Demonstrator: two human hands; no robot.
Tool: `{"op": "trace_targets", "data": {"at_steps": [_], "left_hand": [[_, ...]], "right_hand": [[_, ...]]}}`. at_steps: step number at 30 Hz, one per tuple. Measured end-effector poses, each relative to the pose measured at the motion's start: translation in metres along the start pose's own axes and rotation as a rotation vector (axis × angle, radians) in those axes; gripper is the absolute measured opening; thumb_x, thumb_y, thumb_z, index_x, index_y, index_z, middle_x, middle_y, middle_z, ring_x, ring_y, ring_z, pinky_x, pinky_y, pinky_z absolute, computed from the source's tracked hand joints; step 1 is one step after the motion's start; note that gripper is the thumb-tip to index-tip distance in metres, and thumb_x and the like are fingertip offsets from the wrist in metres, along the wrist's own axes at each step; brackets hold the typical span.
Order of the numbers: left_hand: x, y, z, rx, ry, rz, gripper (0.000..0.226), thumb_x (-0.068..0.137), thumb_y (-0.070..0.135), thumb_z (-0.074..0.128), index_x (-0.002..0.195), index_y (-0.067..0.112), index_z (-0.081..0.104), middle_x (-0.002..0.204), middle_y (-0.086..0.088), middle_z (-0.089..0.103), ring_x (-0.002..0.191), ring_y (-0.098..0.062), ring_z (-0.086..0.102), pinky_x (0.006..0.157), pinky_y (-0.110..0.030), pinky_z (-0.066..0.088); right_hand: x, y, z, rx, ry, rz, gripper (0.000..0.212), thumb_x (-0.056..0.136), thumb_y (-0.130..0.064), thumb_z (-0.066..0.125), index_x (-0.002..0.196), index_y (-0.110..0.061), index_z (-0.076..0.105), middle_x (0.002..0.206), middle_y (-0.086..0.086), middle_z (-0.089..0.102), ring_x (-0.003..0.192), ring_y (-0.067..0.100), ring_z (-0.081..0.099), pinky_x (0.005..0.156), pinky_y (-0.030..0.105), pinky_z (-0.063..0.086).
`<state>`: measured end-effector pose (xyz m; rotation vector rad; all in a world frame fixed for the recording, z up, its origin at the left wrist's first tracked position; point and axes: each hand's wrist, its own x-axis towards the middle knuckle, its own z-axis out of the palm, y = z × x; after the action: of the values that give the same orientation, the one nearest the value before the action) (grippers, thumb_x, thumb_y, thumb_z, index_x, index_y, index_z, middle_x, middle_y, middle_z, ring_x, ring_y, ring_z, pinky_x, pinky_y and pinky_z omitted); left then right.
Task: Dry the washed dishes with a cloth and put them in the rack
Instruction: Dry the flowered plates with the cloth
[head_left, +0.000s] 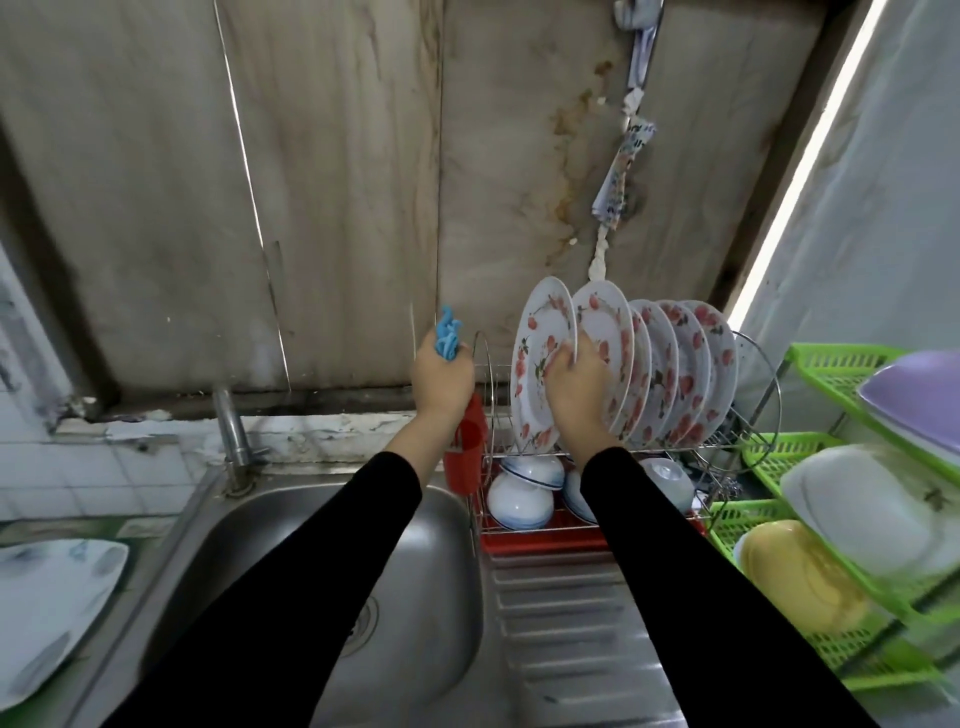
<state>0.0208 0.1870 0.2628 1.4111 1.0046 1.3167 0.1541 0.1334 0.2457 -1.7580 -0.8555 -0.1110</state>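
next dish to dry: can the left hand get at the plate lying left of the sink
Probably yes: the plate lies uncovered on that side, with only the open sink between. But the left hand grips the blue cloth, so it is already occupied.

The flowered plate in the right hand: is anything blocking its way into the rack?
Nothing visible does. The plate, held by the right hand, already stands in the rack on its upper tier, left of the other plates, with bare wires on its free side.
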Motion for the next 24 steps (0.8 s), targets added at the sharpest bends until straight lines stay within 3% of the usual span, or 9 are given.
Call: {"op": "trace_targets", "data": {"at_steps": [2, 4, 6, 7, 10, 15, 20, 24], "left_hand": [[-0.004, 0.003, -0.002, -0.003, -0.01, 0.004, 0.03, 0.095, 0.006, 0.051, 0.124, 0.006, 0.058, 0.068, 0.004, 0.049, 0.055, -0.008, 0.043, 0.042, -0.011, 0.035], [-0.008, 0.002, -0.005, -0.01, -0.006, 0.014, 0.027, 0.095, 0.006, 0.051, 0.121, 0.009, 0.059, 0.067, 0.003, 0.049, 0.053, -0.008, 0.043, 0.042, -0.013, 0.036], [-0.014, 0.002, -0.01, -0.044, 0.018, 0.026, 0.021, 0.095, 0.007, 0.053, 0.112, 0.014, 0.061, 0.067, 0.002, 0.05, 0.054, -0.009, 0.044, 0.047, -0.017, 0.04], [-0.016, 0.001, -0.013, -0.069, 0.033, 0.034, 0.016, 0.095, 0.009, 0.054, 0.106, 0.018, 0.062, 0.069, 0.002, 0.052, 0.057, -0.01, 0.046, 0.052, -0.021, 0.043], [-0.027, 0.004, -0.025, -0.147, 0.067, 0.092, 0.019, 0.096, 0.012, 0.056, 0.095, 0.03, 0.057, 0.08, 0.005, 0.058, 0.069, -0.008, 0.054, 0.068, -0.027, 0.049], [-0.053, 0.011, -0.051, -0.24, 0.148, 0.216, 0.021, 0.097, 0.013, 0.057, 0.103, 0.033, 0.056, 0.091, 0.01, 0.062, 0.08, 0.0, 0.06, 0.077, -0.02, 0.053], [-0.082, -0.003, -0.093, -0.116, 0.192, 0.277, 0.026, 0.097, 0.008, 0.056, 0.122, 0.012, 0.057, 0.096, 0.01, 0.064, 0.085, 0.004, 0.061, 0.083, -0.022, 0.052], [-0.116, -0.029, -0.142, 0.057, 0.225, 0.288, 0.033, 0.096, 0.006, 0.055, 0.126, 0.02, 0.056, 0.103, 0.002, 0.066, 0.087, 0.001, 0.062, 0.081, -0.016, 0.049]], "right_hand": [[0.0, 0.003, -0.002, -0.003, -0.062, 0.018, 0.054, 0.097, -0.036, 0.034, 0.149, -0.021, 0.044, 0.077, -0.006, 0.061, 0.106, 0.04, 0.061, 0.086, 0.051, 0.054], [-0.006, -0.003, -0.008, 0.015, -0.08, 0.041, 0.057, 0.102, -0.037, 0.04, 0.155, -0.019, 0.032, 0.108, 0.004, 0.069, 0.121, 0.038, 0.055, 0.098, 0.053, 0.049], [-0.012, -0.011, -0.014, 0.016, -0.059, 0.019, 0.062, 0.103, -0.036, 0.046, 0.156, -0.012, 0.026, 0.145, 0.013, 0.051, 0.138, 0.035, 0.043, 0.111, 0.05, 0.04], [-0.017, -0.015, -0.018, 0.004, -0.035, -0.021, 0.063, 0.103, -0.035, 0.048, 0.156, -0.01, 0.026, 0.153, 0.014, 0.043, 0.141, 0.034, 0.039, 0.114, 0.049, 0.037], [-0.034, -0.034, -0.025, 0.01, 0.031, -0.19, 0.06, 0.101, -0.034, 0.049, 0.151, -0.006, 0.033, 0.151, 0.015, 0.042, 0.14, 0.032, 0.04, 0.113, 0.05, 0.038], [-0.071, -0.063, -0.025, 0.087, 0.032, -0.474, 0.05, 0.101, -0.028, 0.05, 0.143, -0.003, 0.045, 0.143, 0.016, 0.049, 0.135, 0.027, 0.043, 0.114, 0.04, 0.036], [-0.117, -0.068, -0.002, 0.097, -0.084, -0.617, 0.04, 0.1, -0.025, 0.05, 0.134, -0.004, 0.055, 0.129, 0.012, 0.06, 0.122, 0.024, 0.053, 0.106, 0.037, 0.043], [-0.163, -0.065, 0.021, 0.086, -0.249, -0.693, 0.036, 0.095, -0.021, 0.051, 0.126, -0.005, 0.061, 0.12, 0.01, 0.065, 0.112, 0.026, 0.057, 0.099, 0.037, 0.045]]}}
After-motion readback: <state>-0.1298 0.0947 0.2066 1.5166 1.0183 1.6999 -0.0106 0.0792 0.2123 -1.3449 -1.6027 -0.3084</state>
